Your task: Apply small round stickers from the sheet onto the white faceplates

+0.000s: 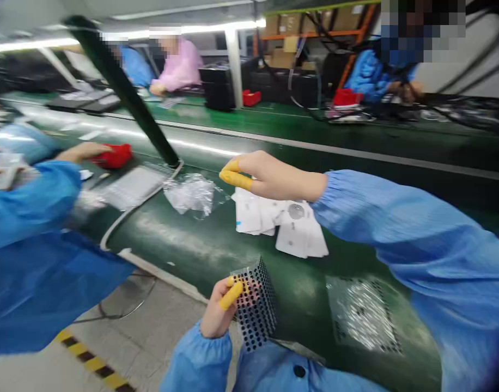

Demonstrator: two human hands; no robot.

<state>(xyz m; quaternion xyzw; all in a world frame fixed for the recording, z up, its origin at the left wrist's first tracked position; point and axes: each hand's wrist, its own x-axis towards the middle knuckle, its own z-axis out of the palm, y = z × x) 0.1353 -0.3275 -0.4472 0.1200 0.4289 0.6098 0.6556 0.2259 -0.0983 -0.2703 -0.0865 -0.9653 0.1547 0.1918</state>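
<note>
At the table's near edge, my left hand (221,307) pinches the upper left of a clear sheet (256,310) covered in rows of small black dots; the sheet is bent along its length. Yellow finger covers show on both hands. My right hand (261,175) is raised over the green table, its covered fingertips pressed together; anything between them is too small to make out. Below and behind it lie overlapping white cards (300,234), one bearing a round grey mark. A clear plastic bag (364,314) with black dots lies at the right.
Crumpled clear plastic (192,193) lies left of the cards, near a dark slanted post (127,92). A co-worker's blue sleeve (32,201) and hand at a red object (115,156) are at the left. Other people sit across the green table (184,245).
</note>
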